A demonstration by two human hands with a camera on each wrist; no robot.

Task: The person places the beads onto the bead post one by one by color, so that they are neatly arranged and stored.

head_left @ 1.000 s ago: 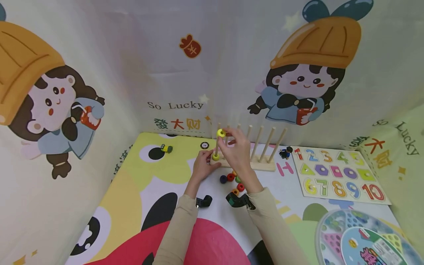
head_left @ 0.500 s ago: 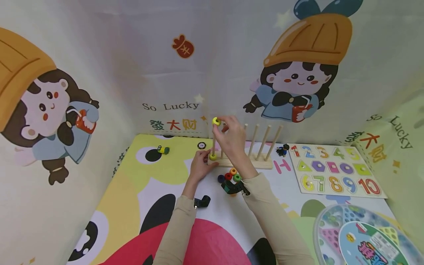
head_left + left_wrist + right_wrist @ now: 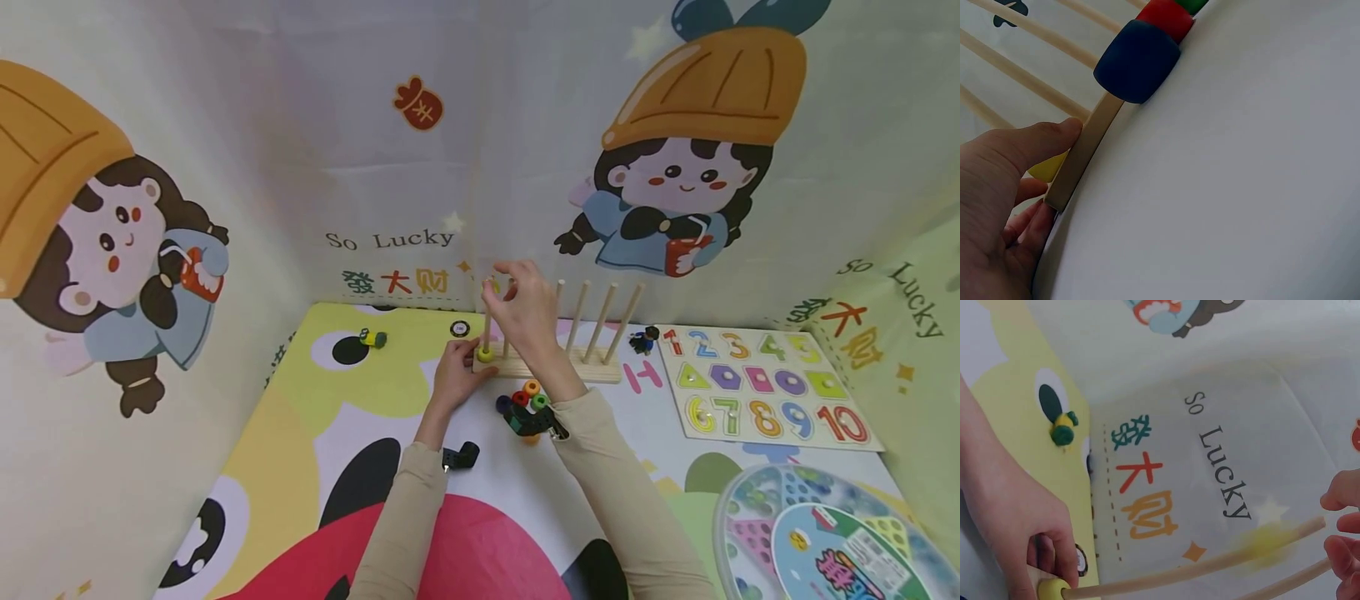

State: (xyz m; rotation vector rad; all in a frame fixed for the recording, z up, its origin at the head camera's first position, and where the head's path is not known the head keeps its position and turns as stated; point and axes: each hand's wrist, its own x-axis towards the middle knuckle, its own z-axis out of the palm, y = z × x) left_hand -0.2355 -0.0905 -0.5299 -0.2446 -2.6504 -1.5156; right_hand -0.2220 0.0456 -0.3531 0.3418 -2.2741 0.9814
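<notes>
The wooden base (image 3: 547,367) of a peg stand is gripped at its left end by the left hand (image 3: 456,377), thumb on top and fingers curled round the edge, which in all likelihood keeps the stand from sliding or tipping on the smooth mat (image 3: 300,417). A yellow ring (image 3: 487,355) already sits at the foot of the leftmost peg (image 3: 487,321), just beside that thumb. Near the top of the same peg a second yellow ring (image 3: 492,286) is seen, blurred in the right wrist view, apparently threaded on and sliding down. The right hand (image 3: 525,310) is held beside the peg top with its fingers loosely spread and nothing clearly pinched, so it is judged open. The other pegs (image 3: 600,321) stand bare. Loose rings (image 3: 521,397) in blue, red, orange and green lie in a cluster on the mat just in front of the base, within easy reach of the right hand. A number puzzle board (image 3: 761,392) lies well apart to the right.
</notes>
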